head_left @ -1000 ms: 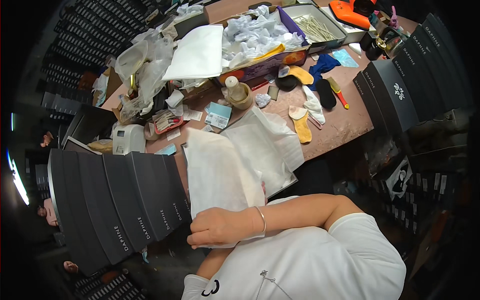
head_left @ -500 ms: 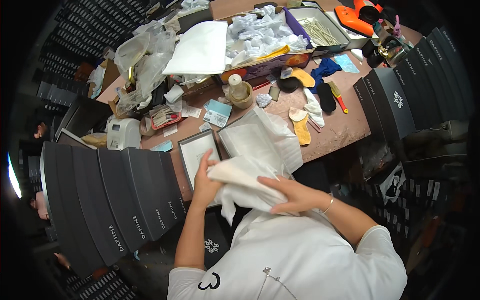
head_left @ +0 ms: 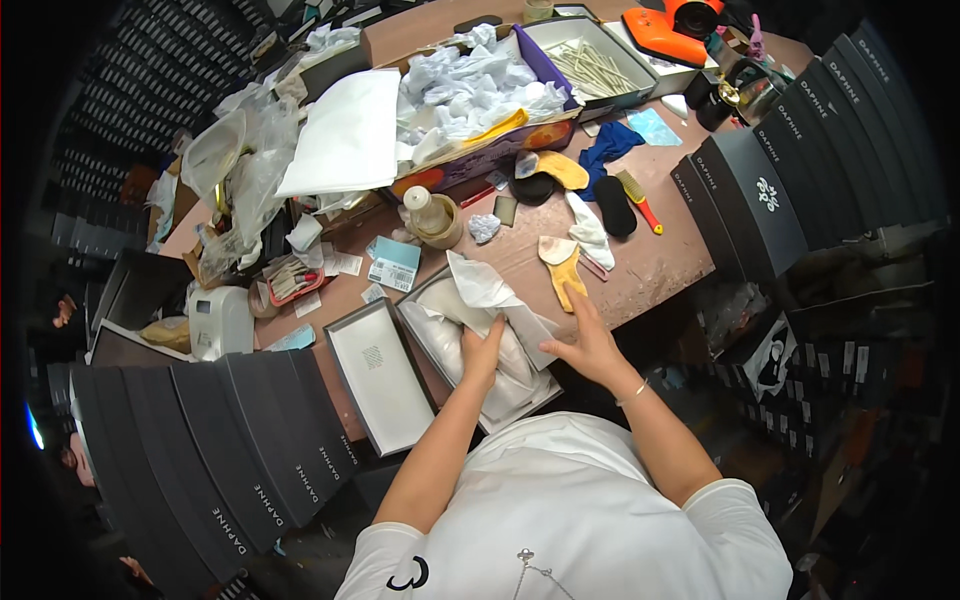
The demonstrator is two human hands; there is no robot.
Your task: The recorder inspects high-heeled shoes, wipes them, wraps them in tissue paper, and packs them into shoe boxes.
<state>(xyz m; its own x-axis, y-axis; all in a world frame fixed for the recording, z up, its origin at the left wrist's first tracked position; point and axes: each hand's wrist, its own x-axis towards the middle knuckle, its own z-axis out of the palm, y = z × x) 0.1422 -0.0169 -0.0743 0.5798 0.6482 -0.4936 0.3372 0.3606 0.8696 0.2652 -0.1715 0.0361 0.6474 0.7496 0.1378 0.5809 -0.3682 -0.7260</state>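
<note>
A dark-edged shoebox (head_left: 411,320) lies in front of me, lined with white tissue paper (head_left: 492,290) that rises over its far and right sides. Inside rests a soft white wrapped bundle (head_left: 512,375); what it wraps is hidden. My left hand (head_left: 481,355) reaches into the box, its fingers curled at the bundle and partly covered by paper. My right hand (head_left: 592,348) is open at the box's right side, fingers stretched apart, thumb by the edge of the tissue. To the left of the box lies its lid (head_left: 375,385), pale inside face up.
Stacks of dark shoeboxes stand at left (head_left: 210,440) and right (head_left: 800,170). On the table (head_left: 650,275) are a yellow cloth (head_left: 565,275), a brush (head_left: 640,202), a white bottle (head_left: 428,212) and a small white machine (head_left: 222,322). Behind stands a carton of crumpled paper (head_left: 480,85).
The white bundle has gone from between my hands down into the box. My left hand followed it in; my right hand moved to the box's right side. The lid is now more exposed.
</note>
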